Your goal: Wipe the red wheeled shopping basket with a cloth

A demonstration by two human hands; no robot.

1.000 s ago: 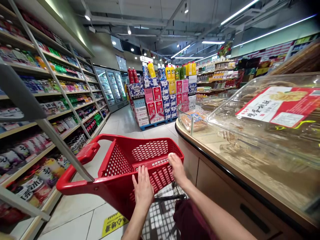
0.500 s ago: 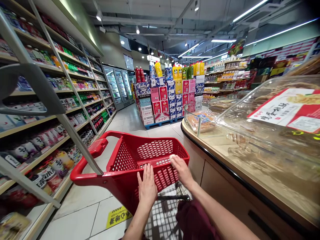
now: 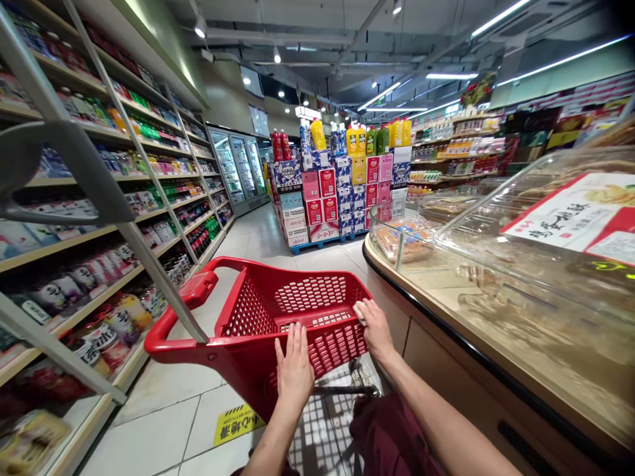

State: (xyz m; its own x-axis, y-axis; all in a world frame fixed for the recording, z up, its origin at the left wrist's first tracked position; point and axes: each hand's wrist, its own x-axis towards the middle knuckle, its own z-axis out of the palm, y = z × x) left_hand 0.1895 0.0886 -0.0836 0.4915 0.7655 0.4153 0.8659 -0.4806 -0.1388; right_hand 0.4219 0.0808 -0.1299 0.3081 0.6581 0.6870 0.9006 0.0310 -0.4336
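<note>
A red plastic shopping cart point(image 3: 233, 354) with perforated walls stands before me, its looped handle to the left. My left hand point(image 3: 296, 370) rests on the cart's near rim, fingers stretched out and lying flat over it. At the right end of that rim, my right hand point(image 3: 378, 330) has its fingers curled around the corner. Something small and whitish shows at the right fingertips, too small to name. The cart's lower frame is partly hidden behind my forearms.
Drink shelves point(image 3: 114, 218) run along the left, with a grey-handled metal pole point(image 3: 153, 284) in front. A glass-sided bakery counter point(image 3: 397, 284) stands close on the right. Stacked drink cartons point(image 3: 342, 192) stand ahead, with fridges point(image 3: 238, 168) behind. A yellow floor sign point(image 3: 235, 425) lies below.
My right hand has slid right along the rim to the cart's corner, and its fingers have curled in. The left hand stays at the rim. The view has shifted slightly.
</note>
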